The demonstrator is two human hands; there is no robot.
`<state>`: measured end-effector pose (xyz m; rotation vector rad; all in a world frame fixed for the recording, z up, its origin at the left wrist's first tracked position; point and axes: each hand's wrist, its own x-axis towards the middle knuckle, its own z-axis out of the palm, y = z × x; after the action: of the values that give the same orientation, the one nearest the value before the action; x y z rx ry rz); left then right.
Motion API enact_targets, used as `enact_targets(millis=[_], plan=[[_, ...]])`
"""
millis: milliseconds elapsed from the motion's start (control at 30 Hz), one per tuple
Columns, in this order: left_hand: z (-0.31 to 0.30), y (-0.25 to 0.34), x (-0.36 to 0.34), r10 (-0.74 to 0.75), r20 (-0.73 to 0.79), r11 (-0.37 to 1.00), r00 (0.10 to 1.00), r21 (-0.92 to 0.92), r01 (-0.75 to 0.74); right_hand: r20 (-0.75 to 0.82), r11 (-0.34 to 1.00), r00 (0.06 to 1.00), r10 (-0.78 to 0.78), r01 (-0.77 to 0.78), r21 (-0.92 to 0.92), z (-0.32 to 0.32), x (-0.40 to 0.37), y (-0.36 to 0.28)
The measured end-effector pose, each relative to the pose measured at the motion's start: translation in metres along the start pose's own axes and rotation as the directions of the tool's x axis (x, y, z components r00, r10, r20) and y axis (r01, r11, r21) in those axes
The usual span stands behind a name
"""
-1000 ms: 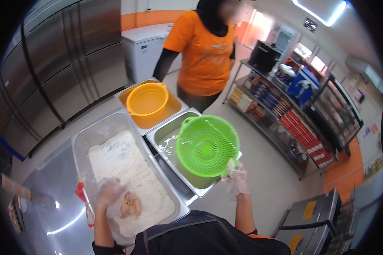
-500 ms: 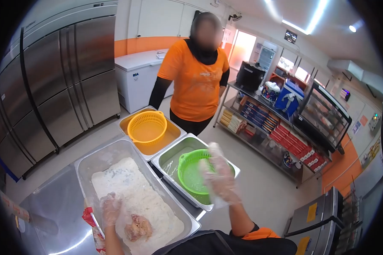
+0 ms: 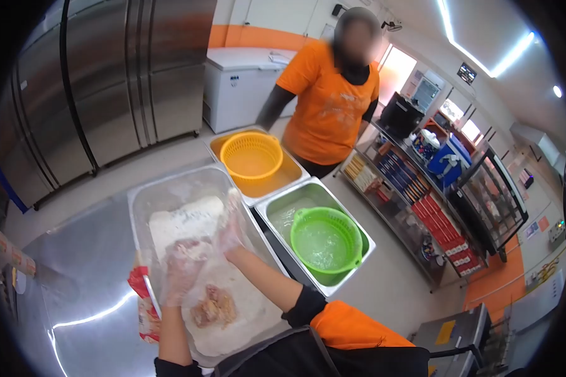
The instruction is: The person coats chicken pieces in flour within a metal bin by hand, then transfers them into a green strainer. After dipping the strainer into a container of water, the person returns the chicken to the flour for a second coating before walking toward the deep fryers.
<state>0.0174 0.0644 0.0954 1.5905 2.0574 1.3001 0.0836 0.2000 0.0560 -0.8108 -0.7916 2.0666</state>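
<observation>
A large clear tub holds white flour, and several pieces of raw chicken lie in a heap at its near end. My left hand, in a clear plastic glove, is over the flour with its fingers closed around a pinkish, floury chicken piece. Beside it, at the tub's right side, is my gloved right hand. Its fingers are stretched upward and it holds nothing I can see.
Right of the tub, a green basket sits in water in a steel pan. Behind it a yellow basket stands in another pan. A person in an orange shirt stands beyond. A red packet lies left of the tub.
My right hand has come from above the green basket left into the tub. My left hand has moved forward from beside the chicken heap and now grips a piece. The view has shifted.
</observation>
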Motion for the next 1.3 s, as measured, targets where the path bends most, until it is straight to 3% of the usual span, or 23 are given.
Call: enact_targets(millis=[133,233,333,433,533,633,667,700,733,767,800,833,867,900,967,1000,1067,1133,1200,1233,1300], plan=[[-0.001,0.008,-0.001,0.063,0.058,0.993,0.996,0.101,-0.069,0.016,0.971,1.0,0.005,-0.009,0.239,0.024,-0.025,-0.011],[0.015,-0.022,-0.006,0.196,0.036,0.962,0.98,0.188,-0.2,0.066,0.949,0.997,0.039,-0.058,0.31,0.036,-0.039,-0.016],[0.02,-0.025,-0.009,0.197,0.003,0.917,0.98,0.354,-0.185,0.181,0.923,0.981,0.071,-0.133,0.362,0.029,-0.041,-0.008],[0.03,-0.033,-0.009,0.049,-0.008,0.974,0.999,0.223,-0.046,0.182,0.951,0.981,-0.063,0.004,0.308,0.0,-0.008,0.033],[0.026,-0.022,-0.007,0.011,0.014,0.957,1.0,0.289,-0.014,0.158,0.957,0.987,-0.007,-0.04,0.288,0.005,-0.001,0.031],[0.026,-0.017,-0.008,-0.06,0.041,0.997,0.997,0.051,0.058,0.039,0.988,0.999,-0.027,0.021,0.152,0.027,-0.028,0.012],[0.027,-0.017,-0.008,-0.043,0.051,0.999,0.998,0.013,0.043,0.147,0.908,0.935,-0.322,0.349,-0.23,0.02,-0.021,0.014],[0.029,-0.019,-0.008,-0.032,0.056,0.999,0.998,-0.025,0.033,0.358,0.589,0.781,-0.511,0.622,-0.516,0.008,-0.005,0.021],[0.03,-0.022,-0.008,-0.029,0.054,0.998,0.998,-0.059,0.032,0.488,0.439,0.731,-0.477,0.679,-0.589,-0.004,0.013,0.029],[0.031,-0.029,-0.006,0.138,0.131,0.959,0.982,0.231,-0.166,0.608,0.275,0.666,-0.433,0.739,-0.614,-0.015,0.03,0.038],[0.03,-0.034,-0.004,0.247,0.262,0.805,0.933,0.48,-0.348,0.603,0.429,0.741,-0.297,0.667,-0.609,-0.024,0.041,0.04],[0.025,-0.032,-0.004,0.092,0.163,0.893,0.982,0.423,-0.153,0.736,-0.089,0.595,-0.323,0.755,-0.649,-0.025,0.023,0.027],[0.02,-0.029,-0.004,-0.095,0.068,0.935,0.993,0.347,0.066,0.646,0.147,0.685,-0.337,0.716,-0.682,-0.046,0.046,0.047],[0.01,-0.025,-0.003,-0.149,-0.069,0.931,0.986,0.327,0.164,0.294,0.689,0.941,-0.166,0.324,-0.649,-0.061,0.078,0.073],[0.008,-0.057,-0.005,0.034,-0.164,0.725,0.986,0.683,0.089,0.456,0.06,0.851,-0.261,0.486,-0.872,-0.06,0.059,0.05],[0.004,-0.058,-0.006,0.019,-0.168,0.672,0.986,0.732,0.112,0.562,-0.115,0.776,-0.287,0.554,-0.824,-0.061,0.057,0.047],[-0.004,-0.056,-0.004,0.02,-0.176,0.557,0.984,0.819,0.135,0.592,0.433,0.78,-0.2,0.613,-0.661,-0.089,0.093,0.096],[-0.004,-0.059,-0.003,0.088,-0.225,0.611,0.97,0.782,0.126,0.798,0.034,0.588,-0.13,0.807,-0.589,-0.075,0.091,0.108],[-0.001,-0.068,-0.008,0.136,-0.253,0.7,0.958,0.709,0.088,0.836,-0.014,0.542,0.091,0.84,-0.543,-0.067,0.085,0.116],[-0.001,-0.068,-0.015,0.125,-0.224,0.649,0.966,0.755,0.091,0.829,-0.031,0.522,0.199,0.849,-0.527,-0.063,0.072,0.119],[-0.004,-0.062,-0.011,0.129,-0.174,0.538,0.976,0.839,0.078,0.469,-0.229,0.695,0.545,0.662,-0.714,-0.038,0.053,0.126]])
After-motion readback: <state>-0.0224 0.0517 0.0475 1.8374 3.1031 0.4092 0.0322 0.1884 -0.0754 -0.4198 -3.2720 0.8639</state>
